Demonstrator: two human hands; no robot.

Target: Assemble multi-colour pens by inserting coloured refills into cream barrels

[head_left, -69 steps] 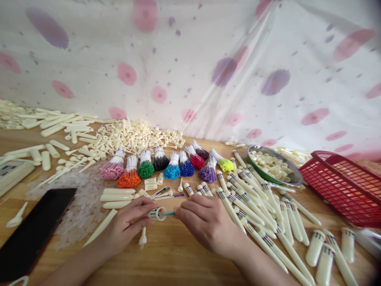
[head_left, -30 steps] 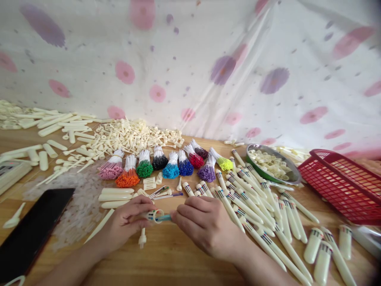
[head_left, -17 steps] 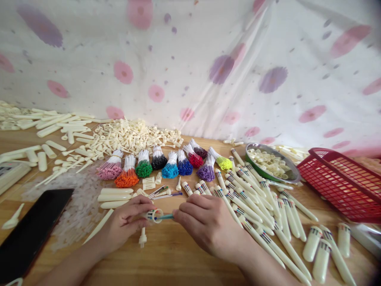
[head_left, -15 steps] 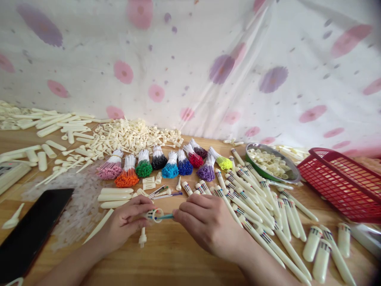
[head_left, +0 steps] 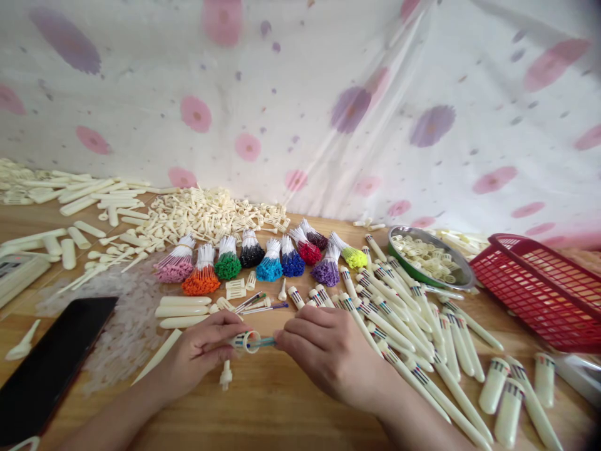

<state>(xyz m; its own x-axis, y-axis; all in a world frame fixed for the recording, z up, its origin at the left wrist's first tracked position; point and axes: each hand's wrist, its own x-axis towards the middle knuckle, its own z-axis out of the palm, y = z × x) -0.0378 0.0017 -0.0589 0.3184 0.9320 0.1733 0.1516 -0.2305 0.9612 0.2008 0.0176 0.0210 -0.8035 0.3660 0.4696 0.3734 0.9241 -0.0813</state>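
Between the fingertips of my left hand [head_left: 213,343] is a short cream pen barrel [head_left: 241,341], slotted, with its round open end turned right. Coloured bits show in its slots. My right hand [head_left: 331,351] is closed on a thin blue rod [head_left: 267,342], whose far end reaches into that opening; the grip itself is hidden behind the fingers. Just below the barrel, a small cream plunger-like piece [head_left: 226,376] lies on the wooden table. Beyond my hands are loose refills [head_left: 263,307] and bundles of coloured refills, among them orange [head_left: 201,279] and light blue [head_left: 269,266].
Many assembled multicolour pens [head_left: 399,313] cover the right side. Behind them stand a metal bowl [head_left: 462,275] of cream rings and a red basket [head_left: 539,294]. At left lie a black phone [head_left: 56,363], clear plastic bits [head_left: 122,319] and heaped cream parts [head_left: 201,216].
Both hands stay in nearly the same place. The blue rod is still inside the barrel's mouth, its angle and look slightly altered. The rest of the table is unchanged.
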